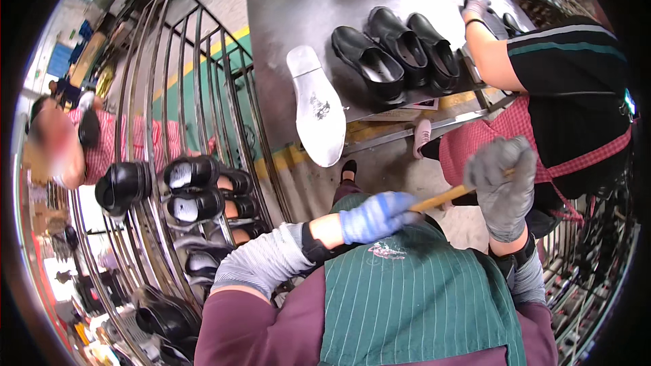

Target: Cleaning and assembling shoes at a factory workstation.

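Note:
My left hand (380, 217), in a blue glove, is closed around one end of a thin wooden stick (442, 198). The stick slants up to the right in front of my green striped apron. Its other end runs into my grey-gloved right hand (503, 186), whose fingers are curled over it and slightly blurred. Whatever the stick may carry at its ends is hidden by the gloves. Beyond my hands, a white shoe sole (320, 112) with a dark smudge lies at the near left of the metal table (281, 13). Neither hand touches it.
Several black slip-on shoes (369, 64) stand on the table. On my left, a metal rack (196, 61) holds more black shoes (193, 207). A co-worker in black (569, 74) is close on the right, one gloved hand (477, 7) over the table. Another person (102, 139) is behind the rack.

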A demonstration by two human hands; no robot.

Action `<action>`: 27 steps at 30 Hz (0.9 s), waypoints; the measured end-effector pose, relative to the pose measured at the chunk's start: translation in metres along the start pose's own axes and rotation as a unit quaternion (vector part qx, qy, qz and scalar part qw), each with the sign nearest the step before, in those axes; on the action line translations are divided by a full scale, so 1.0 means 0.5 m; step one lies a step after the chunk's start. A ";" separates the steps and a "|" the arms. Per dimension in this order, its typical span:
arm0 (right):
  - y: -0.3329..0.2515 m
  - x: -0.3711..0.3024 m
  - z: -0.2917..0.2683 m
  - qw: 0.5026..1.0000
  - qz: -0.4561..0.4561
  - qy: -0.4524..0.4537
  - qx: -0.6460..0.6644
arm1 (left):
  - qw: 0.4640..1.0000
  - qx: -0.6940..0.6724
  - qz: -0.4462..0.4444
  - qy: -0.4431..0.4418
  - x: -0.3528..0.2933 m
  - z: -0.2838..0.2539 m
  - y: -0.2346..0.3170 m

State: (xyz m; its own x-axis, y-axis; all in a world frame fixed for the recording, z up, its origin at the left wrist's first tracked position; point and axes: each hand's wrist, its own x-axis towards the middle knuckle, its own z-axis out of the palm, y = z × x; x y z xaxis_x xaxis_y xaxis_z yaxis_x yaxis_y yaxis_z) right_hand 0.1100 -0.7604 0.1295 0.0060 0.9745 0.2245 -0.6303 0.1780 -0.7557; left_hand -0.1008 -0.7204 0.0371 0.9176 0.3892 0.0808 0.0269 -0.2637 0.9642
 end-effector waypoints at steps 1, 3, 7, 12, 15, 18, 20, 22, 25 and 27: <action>0.012 0.004 0.007 1.000 0.010 -0.007 -0.001 | 0.996 0.023 0.024 0.088 -0.033 0.004 -0.020; 0.046 0.001 0.005 0.921 -0.032 0.061 -0.383 | 0.978 0.075 -0.004 0.195 -0.104 -0.001 -0.054; 0.040 -0.069 -0.092 0.914 0.158 0.071 -0.367 | 0.918 0.245 -0.099 0.294 -0.288 0.082 -0.186; 0.050 -0.154 -0.152 0.895 0.236 0.117 -0.360 | 0.782 0.123 -0.369 0.486 -0.436 0.238 -0.436; 0.048 -0.182 -0.168 0.879 0.255 0.123 -0.385 | 0.740 -0.235 -0.422 0.469 -0.369 0.131 -0.478; 0.036 -0.189 -0.158 0.870 0.251 0.122 -0.407 | 0.682 -0.407 -0.385 0.470 -0.309 0.008 -0.547; 0.027 -0.199 -0.156 0.865 0.246 0.140 -0.415 | 0.663 -0.420 -0.435 0.442 -0.262 -0.080 -0.557; 0.021 -0.197 -0.159 0.866 0.245 0.146 -0.410 | 0.679 -0.399 -0.451 0.420 -0.257 -0.136 -0.588; 0.013 -0.189 -0.146 0.859 0.247 0.182 -0.410 | 0.701 -0.412 -0.443 0.377 -0.265 -0.186 -0.592; 0.008 -0.187 -0.146 0.856 0.241 0.206 -0.408 | 0.675 -0.433 -0.461 0.379 -0.220 -0.195 -0.493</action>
State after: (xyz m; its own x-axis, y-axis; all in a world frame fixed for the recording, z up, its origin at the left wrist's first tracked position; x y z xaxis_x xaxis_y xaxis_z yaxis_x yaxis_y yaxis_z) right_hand 0.1636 -0.8408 0.0603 0.2778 0.8967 -0.3445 0.1143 -0.3870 -0.9150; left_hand -0.2473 -0.6122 -0.1846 0.1932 0.4616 -0.8658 -0.0956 0.8871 0.4516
